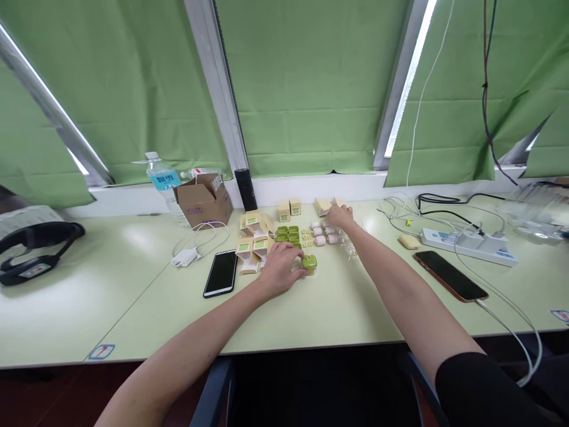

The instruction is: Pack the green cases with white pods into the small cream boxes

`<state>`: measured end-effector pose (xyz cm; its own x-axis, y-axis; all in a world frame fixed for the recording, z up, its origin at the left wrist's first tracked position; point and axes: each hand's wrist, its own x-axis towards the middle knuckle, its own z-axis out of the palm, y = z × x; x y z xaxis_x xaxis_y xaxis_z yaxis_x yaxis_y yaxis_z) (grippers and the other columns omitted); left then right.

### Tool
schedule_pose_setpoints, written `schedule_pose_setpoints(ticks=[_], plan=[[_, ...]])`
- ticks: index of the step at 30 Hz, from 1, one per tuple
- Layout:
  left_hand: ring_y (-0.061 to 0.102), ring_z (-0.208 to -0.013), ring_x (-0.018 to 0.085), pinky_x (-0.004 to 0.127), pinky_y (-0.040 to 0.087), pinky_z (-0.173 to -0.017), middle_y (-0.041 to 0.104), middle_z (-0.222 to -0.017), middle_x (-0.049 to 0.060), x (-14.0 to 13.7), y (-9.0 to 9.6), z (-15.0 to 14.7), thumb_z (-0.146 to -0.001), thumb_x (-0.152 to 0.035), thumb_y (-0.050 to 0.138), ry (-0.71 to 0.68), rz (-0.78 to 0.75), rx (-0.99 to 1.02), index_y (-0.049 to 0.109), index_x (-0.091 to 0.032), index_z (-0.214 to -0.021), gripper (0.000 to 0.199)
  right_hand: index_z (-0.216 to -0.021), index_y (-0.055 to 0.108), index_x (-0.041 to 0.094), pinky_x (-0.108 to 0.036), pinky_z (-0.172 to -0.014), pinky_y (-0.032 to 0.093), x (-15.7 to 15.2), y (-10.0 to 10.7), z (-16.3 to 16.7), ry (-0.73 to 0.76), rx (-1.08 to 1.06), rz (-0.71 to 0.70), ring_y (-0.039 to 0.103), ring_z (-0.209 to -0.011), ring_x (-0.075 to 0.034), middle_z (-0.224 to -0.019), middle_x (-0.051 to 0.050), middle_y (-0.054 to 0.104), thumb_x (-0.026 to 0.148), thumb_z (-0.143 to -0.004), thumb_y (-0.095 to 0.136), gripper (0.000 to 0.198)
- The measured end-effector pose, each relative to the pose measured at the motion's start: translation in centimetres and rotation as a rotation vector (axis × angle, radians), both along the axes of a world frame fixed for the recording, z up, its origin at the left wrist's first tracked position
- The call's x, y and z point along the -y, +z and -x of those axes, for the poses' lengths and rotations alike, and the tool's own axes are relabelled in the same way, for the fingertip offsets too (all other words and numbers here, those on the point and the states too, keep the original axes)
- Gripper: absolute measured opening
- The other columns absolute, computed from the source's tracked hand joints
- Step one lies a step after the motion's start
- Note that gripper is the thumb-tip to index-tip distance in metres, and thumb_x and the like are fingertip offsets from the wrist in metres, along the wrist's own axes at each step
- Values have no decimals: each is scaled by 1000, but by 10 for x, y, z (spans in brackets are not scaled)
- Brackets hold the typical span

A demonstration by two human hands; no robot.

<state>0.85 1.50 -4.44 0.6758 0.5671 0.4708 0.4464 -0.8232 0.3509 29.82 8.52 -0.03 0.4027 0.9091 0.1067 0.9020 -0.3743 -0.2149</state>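
The pale bench (pixel 347 314) bears a green-lidded tub (pixel 309 261) just below frame centre, pinched by the left hand (pixel 280 268); probably light and stiff, best gripped by its sides. The right hand's (pixel 339 217) grip cannot be told.

The side edges crop a black headset (pixel 44 261) and blurred clear plastic (pixel 539 209).

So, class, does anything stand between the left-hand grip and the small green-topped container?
Nothing visible does: the left-hand grip reaches right up to the green-topped container from its left. The pink pieces lie farther back.
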Motion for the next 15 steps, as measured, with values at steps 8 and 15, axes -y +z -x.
schedule_pose_setpoints(ticks=[8,15], plan=[[57,-124,33,55,42,-109,68,-120,10,0,11,4,-91,-39,69,-16,106,183,59,-24,-117,31,-137,64,21,-48,-109,39,41,22,9,56,-113,-329,60,-127,-30,-133,-12,72,28,-105,35,45],[68,-113,24,46,53,-98,70,-124,12,-29,29,-8,-102,-57,49,-34,617,645,34,-26,-124,40,-127,73,21,-45,-105,49,98,-7,50,394,-671,-749,65,-118,-29,-122,-10,76,40,-97,52,42]])
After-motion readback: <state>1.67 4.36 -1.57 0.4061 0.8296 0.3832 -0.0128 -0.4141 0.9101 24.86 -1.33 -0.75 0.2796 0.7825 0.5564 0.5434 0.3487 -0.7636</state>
